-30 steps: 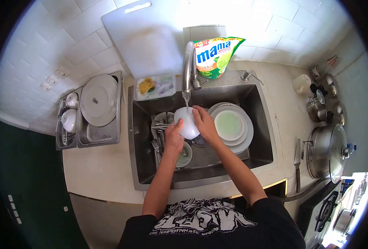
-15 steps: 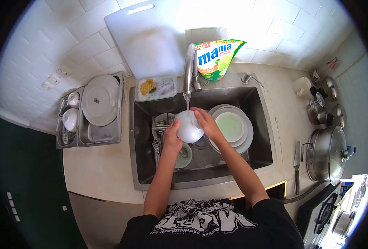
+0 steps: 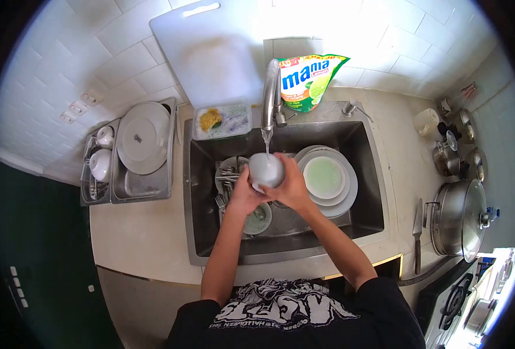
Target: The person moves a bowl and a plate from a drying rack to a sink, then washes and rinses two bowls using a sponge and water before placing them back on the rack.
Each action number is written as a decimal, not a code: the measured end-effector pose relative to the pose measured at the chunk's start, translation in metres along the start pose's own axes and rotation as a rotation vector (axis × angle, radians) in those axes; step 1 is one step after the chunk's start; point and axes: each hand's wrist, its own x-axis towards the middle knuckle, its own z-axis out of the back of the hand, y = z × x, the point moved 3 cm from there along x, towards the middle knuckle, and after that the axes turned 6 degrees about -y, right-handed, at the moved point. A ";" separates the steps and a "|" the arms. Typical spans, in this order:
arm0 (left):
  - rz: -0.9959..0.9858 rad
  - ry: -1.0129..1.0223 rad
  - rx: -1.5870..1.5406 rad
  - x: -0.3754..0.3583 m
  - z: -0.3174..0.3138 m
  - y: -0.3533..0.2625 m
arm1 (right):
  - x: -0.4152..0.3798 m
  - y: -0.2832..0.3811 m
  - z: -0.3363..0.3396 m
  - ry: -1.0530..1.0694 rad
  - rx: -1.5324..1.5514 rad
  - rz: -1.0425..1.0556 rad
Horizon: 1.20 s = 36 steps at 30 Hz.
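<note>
Right hand point(image 3: 292, 186) has shifted lower; it and the left hand point(image 3: 245, 195) grip the white bowl point(image 3: 266, 168)

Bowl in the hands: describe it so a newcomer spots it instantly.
Find the steel sink in the counter. Under its tap, the left hand and right hand hold the white bowl. Unlike the stacked dishes to its right, it is held up under running water.
</note>
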 end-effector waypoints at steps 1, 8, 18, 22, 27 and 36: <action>0.024 0.080 -0.041 -0.001 -0.002 -0.001 | -0.002 0.012 0.006 0.039 -0.045 0.148; 0.029 0.157 0.049 0.001 0.004 -0.001 | -0.027 0.023 0.028 0.269 -0.123 0.452; -0.631 0.003 0.733 0.034 -0.001 -0.011 | -0.028 -0.011 0.029 0.448 -0.393 0.554; -0.665 -0.133 1.012 0.037 0.009 -0.002 | -0.041 -0.006 0.022 0.597 -0.462 0.526; -0.636 -0.146 1.062 0.050 0.013 -0.013 | -0.042 -0.006 0.012 0.429 -0.454 0.552; -0.686 0.027 1.146 0.032 0.002 -0.035 | -0.044 -0.001 0.009 0.451 -0.369 0.421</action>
